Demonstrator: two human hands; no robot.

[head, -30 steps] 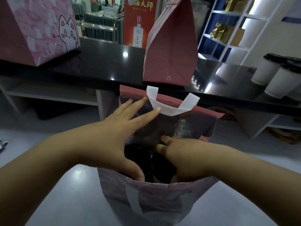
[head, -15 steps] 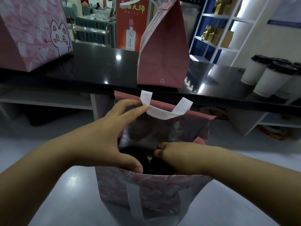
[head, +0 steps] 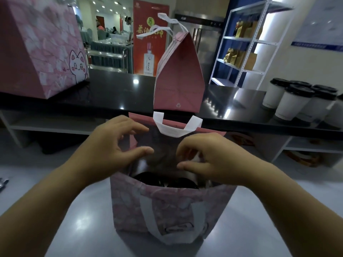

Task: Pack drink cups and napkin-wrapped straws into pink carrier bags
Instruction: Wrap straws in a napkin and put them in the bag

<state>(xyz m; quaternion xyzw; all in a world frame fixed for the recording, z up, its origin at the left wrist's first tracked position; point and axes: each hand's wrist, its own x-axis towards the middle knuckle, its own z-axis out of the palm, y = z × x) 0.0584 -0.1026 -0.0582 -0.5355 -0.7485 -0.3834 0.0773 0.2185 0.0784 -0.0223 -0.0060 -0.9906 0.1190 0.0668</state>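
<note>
An open pink carrier bag [head: 167,206] with white handles stands on the grey table in front of me. Black cup lids [head: 163,180] show inside its mouth. My left hand [head: 109,147] hovers over the bag's left rim, fingers spread and curled, holding nothing. My right hand [head: 207,156] hovers over the right side of the opening, fingers apart, also holding nothing. The far white handle [head: 176,127] stands up between my hands. No napkin-wrapped straws are visible.
A black counter [head: 111,93] runs behind the bag. On it stand a closed pink bag [head: 179,78], a large pink cat-print bag [head: 39,49] at left, and several white cups with black lids [head: 297,101] at right. Metal shelving [head: 245,49] stands behind.
Both hands have lifted out of the bag's mouth and now hover above it with fingers apart. The bag sits more upright and lower in view.
</note>
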